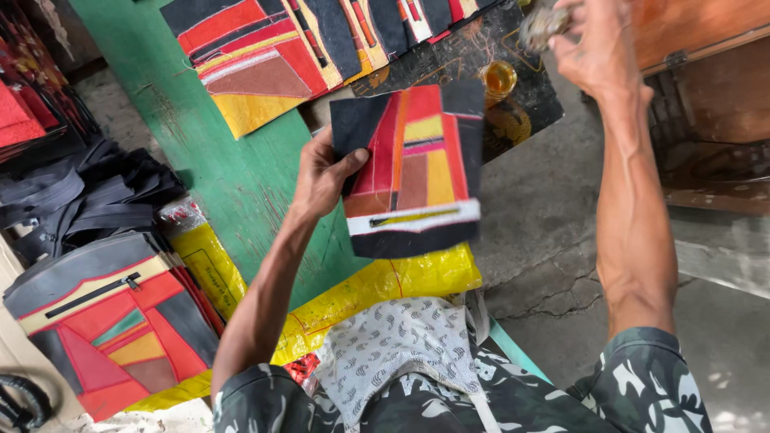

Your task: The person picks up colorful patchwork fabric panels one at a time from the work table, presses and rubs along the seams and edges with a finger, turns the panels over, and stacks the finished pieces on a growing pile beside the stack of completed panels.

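The patchwork panel point(413, 172) hangs in the air above the green board point(241, 176), pinched at its left edge by my left hand point(321, 172); I'd keep it flat and steady (it's blurred) while my right hand point(597, 48) clasps a small blurred thing near the glue pot point(498, 78)

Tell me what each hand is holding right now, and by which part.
The left hand pinches the patchwork panel at its upper left black corner, thumb on the front. The right hand grips a small blurred object at the frame's top edge; what it is cannot be told.
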Action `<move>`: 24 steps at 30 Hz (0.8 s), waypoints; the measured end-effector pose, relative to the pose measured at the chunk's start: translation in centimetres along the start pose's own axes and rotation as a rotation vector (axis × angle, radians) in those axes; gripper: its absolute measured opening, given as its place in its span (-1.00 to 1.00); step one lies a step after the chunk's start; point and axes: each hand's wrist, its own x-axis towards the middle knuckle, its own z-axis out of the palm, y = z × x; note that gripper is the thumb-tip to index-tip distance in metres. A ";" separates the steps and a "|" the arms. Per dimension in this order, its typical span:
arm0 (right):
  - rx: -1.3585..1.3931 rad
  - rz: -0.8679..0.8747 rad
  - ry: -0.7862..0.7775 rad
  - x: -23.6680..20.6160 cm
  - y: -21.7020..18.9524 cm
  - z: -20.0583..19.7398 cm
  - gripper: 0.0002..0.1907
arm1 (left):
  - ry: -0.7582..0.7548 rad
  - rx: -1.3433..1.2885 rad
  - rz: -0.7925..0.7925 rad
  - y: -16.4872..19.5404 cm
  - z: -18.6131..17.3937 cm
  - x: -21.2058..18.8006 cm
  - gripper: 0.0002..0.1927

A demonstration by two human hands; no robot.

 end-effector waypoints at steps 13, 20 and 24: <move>0.071 0.096 -0.048 -2.4 0.4 2.1 -0.27 | 0.292 -0.084 0.019 -7.4 -0.7 1.5 -0.49; -0.391 -0.101 -0.173 -4.2 -1.1 3.2 -0.47 | 0.207 0.095 0.078 -6.7 -0.6 1.6 -0.40; -0.456 -0.121 -0.235 -3.6 -0.4 4.2 -0.46 | 0.226 0.138 0.069 -6.3 -0.3 1.7 -0.40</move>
